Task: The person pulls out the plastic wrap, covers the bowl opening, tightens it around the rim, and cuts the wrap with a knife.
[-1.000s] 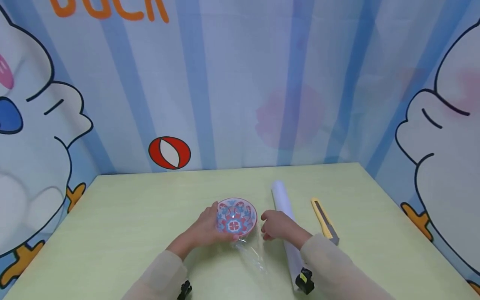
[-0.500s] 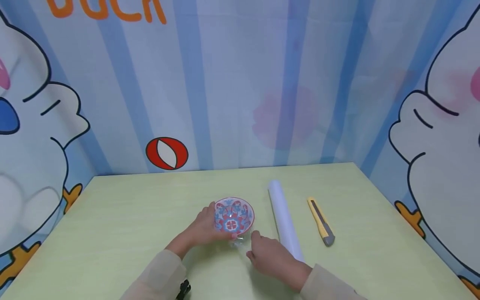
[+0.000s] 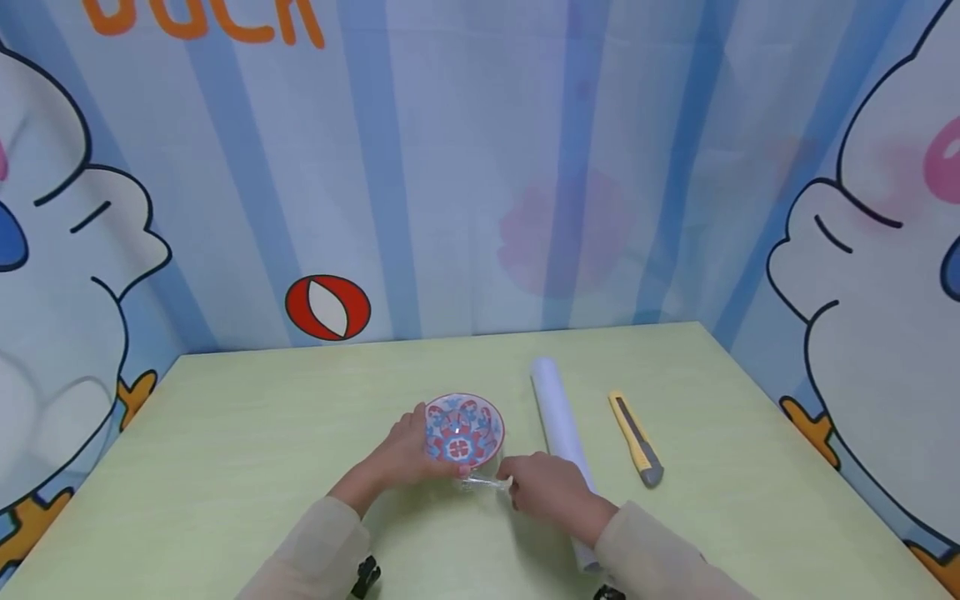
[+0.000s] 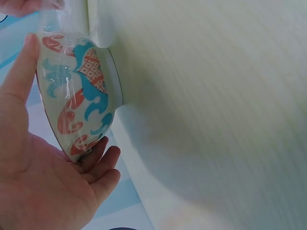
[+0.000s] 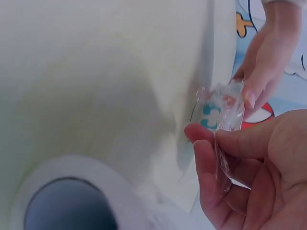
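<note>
A patterned bowl point(image 3: 463, 429), red and blue on white, is held tilted toward the camera at the middle of the table. My left hand point(image 3: 401, 450) grips its left side, thumb at the near rim and fingers around the far side. Clear plastic film point(image 3: 483, 482) covers the bowl's outside, shiny in the left wrist view over the painted wall point(image 4: 79, 96). Just right of the bowl, my right hand point(image 3: 551, 487) pinches the film's loose end between thumb and forefinger, its other fingers curled under the gathered plastic point(image 5: 221, 163).
Right of the bowl lies a long white roll point(image 3: 558, 417), partly behind my right hand and forearm; its hollow end point(image 5: 72, 165) shows in the right wrist view. Farther right is a yellow and grey utility knife point(image 3: 636, 437). A printed blue striped curtain point(image 3: 465, 167) stands behind the table point(image 3: 300, 392).
My right hand has come down from beside the bowl and taken hold of the film's loose end, which hung toward the front and now stretches rightward. The left hand keeps its grip.
</note>
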Tool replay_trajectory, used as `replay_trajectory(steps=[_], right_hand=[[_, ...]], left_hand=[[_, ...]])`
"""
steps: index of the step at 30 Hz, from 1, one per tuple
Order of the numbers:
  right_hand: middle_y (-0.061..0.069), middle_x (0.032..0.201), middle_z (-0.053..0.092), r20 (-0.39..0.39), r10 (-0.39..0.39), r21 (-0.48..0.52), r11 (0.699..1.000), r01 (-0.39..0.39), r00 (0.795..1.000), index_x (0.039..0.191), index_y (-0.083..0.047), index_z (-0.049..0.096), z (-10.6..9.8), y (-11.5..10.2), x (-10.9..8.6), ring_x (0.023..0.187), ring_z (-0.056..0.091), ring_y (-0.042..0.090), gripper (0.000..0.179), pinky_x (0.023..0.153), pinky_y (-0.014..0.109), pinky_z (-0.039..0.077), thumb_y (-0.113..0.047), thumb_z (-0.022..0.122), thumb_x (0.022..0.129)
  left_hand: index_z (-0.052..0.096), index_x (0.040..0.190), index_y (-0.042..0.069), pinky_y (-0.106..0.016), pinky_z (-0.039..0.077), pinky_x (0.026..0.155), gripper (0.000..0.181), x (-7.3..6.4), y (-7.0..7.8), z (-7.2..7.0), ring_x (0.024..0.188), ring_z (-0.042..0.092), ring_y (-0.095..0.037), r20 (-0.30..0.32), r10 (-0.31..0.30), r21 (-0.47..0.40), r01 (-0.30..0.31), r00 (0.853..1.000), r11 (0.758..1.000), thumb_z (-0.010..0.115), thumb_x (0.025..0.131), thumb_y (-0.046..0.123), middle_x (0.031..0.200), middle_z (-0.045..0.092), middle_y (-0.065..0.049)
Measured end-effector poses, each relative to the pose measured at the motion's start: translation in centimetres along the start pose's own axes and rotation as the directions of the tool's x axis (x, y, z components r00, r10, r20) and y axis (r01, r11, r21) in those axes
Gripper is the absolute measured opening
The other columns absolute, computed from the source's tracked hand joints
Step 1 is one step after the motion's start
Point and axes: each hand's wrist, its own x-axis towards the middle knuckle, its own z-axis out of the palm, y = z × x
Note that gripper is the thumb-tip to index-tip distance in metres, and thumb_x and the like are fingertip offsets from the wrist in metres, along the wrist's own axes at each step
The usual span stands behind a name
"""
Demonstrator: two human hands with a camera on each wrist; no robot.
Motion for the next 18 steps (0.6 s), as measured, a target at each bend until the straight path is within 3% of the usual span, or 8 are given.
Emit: replay_trajectory(steps=[3,9,14,18], right_hand=[[-0.007,0.07,0.066,0.025,0.028,0.051,0.998,-0.029,0.999,0.099,-0.014,0.067,-0.2,0.3,0.6,0.067,0.058,0.011,0.021,0.052,0.028,0.042,-0.005,0.062,0.08],[-0.003,0.058,0.061,0.086,0.114,0.179,0.975,-0.128,0.99,0.08,-0.007,0.063,-0.1,0.4,1.9,0.052,0.052,0.009,0.012,0.05,0.024,0.041,-0.002,0.053,0.085],[0.0,0.051,0.059,0.122,0.189,0.146,0.968,-0.206,0.974,0.065,-0.005,0.063,0.1,0.5,3.4,0.044,0.05,0.01,0.024,0.044,0.022,0.041,-0.01,0.056,0.087],[0.0,0.05,0.057,0.15,0.251,0.117,0.956,-0.269,0.956,0.066,-0.007,0.062,-0.2,0.8,4.4,0.045,0.047,0.011,0.025,0.045,0.022,0.036,-0.021,0.062,0.086]], left_hand=[[0.012,0.146,0.003,-0.051,0.04,0.1,0.114,0.0,0.0,0.0,0.125,0.034,-0.031,0.008,-0.001,-0.011,0.001,1.0,1.0,0.079,0.064,0.047,0.144,0.028,-0.016],[0.009,0.147,0.003,-0.052,0.035,0.104,0.118,0.0,-0.2,0.1,0.13,0.03,-0.033,0.027,-0.023,-0.007,0.024,0.999,1.0,0.078,0.064,0.049,0.147,0.025,-0.017],[0.008,0.146,0.003,-0.052,0.035,0.103,0.118,-0.1,-0.2,-0.1,0.129,0.03,-0.033,0.032,0.001,-0.007,-0.001,0.999,1.0,0.078,0.064,0.05,0.146,0.025,-0.017],[0.009,0.146,0.001,-0.052,0.037,0.103,0.117,-0.1,-0.2,-0.2,0.127,0.033,-0.032,0.028,0.031,-0.009,-0.031,0.999,0.999,0.079,0.064,0.047,0.144,0.028,-0.018]])
